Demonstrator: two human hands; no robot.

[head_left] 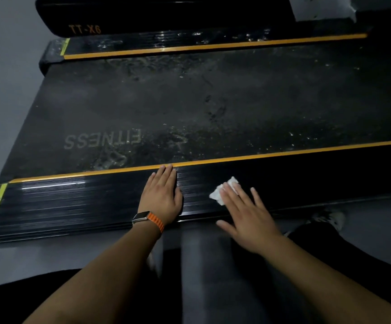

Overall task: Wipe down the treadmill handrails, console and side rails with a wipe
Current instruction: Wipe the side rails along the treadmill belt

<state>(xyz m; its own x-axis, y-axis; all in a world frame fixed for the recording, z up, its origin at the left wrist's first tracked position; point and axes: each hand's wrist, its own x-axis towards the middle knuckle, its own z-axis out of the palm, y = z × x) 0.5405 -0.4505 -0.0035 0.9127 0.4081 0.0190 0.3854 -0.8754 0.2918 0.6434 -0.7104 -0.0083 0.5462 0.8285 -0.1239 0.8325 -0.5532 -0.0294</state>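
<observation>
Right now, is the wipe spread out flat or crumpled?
Crumpled. The wipe is a small bunched white wad, pressed on the near side rail under the straight fingers of the right hand.

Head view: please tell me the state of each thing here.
Left hand: flat on near rail, empty.
Right hand: flat, pressing wipe onto near rail.
Wipe: crumpled, partly under right hand.
Belt: dusty, smudged.
Far rail: speckled with white.
</observation>
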